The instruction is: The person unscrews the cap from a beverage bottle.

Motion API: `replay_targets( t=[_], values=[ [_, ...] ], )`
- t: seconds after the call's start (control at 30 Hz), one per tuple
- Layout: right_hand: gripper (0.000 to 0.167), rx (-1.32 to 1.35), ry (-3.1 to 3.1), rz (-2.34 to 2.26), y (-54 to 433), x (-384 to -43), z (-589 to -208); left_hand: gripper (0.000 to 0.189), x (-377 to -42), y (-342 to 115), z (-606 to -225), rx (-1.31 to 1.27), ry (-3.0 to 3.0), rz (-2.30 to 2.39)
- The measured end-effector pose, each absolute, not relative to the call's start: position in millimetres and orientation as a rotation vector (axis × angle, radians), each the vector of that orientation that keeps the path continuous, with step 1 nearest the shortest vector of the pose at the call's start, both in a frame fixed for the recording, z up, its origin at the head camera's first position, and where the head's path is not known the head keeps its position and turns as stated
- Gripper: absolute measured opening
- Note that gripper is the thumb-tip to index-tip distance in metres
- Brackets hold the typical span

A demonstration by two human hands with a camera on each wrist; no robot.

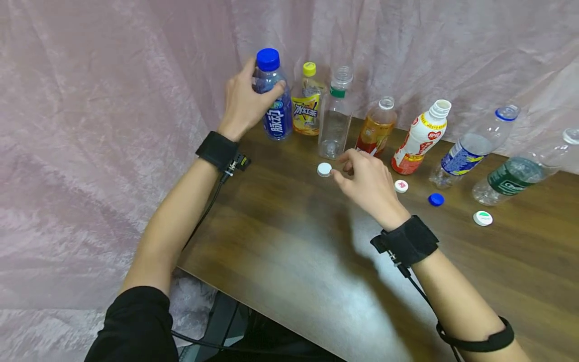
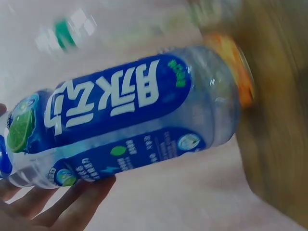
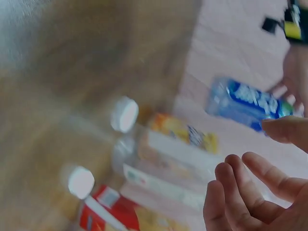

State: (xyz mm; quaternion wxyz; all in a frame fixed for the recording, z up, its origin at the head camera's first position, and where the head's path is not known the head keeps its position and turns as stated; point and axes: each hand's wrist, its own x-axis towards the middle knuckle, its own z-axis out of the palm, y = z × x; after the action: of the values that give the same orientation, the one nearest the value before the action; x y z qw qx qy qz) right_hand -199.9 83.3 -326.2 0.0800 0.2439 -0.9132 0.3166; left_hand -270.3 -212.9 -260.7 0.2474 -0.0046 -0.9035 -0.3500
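My left hand (image 1: 244, 103) grips a blue-labelled drink bottle (image 1: 277, 120) round its upper part, just under the blue cap (image 1: 268, 60) screwed on it. The left wrist view shows the label up close, with fingers along the bottle's side. My right hand (image 1: 368, 183) hovers over the table, fingers loosely bent and nothing in them. Close to its thumb and fingertips lies a white bottle cap (image 1: 324, 169). Behind that cap stands an uncapped clear bottle (image 1: 334, 128), with an uncapped amber-labelled bottle (image 1: 376, 130) to its right, partly hidden by the right hand.
A yellow-capped iced tea bottle (image 1: 305, 113) stands beside the blue-labelled one. Further right stand uncapped bottles: a white-and-red one (image 1: 420, 141), a blue-labelled one (image 1: 465, 157) and a green-labelled one (image 1: 511, 177). Before them lie a white cap (image 1: 401, 186), a blue cap (image 1: 436, 199) and a green-marked cap (image 1: 483, 218).
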Motion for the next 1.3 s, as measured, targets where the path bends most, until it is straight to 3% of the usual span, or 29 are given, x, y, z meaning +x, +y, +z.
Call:
replay_targets(
  t=[0.27,0.67,0.93,1.3],
  values=[
    [0.021,0.537,-2.541,1.011,127,-193,-279,0.064,-236,-143,-276,-0.394,-2.555,-1.038],
    [0.037,0.348,-2.446,1.078,153,-186,-249,0.064,-226,-30,-305,-0.736,-2.630,-1.055],
    [0.050,0.403,-2.460,0.924,147,-194,-258,0.067,-222,-19,-317,-0.721,-2.631,-0.964],
    [0.044,0.480,-2.435,0.881,142,-195,-258,0.059,-224,-23,-315,-0.774,-2.634,-0.953]
  ],
)
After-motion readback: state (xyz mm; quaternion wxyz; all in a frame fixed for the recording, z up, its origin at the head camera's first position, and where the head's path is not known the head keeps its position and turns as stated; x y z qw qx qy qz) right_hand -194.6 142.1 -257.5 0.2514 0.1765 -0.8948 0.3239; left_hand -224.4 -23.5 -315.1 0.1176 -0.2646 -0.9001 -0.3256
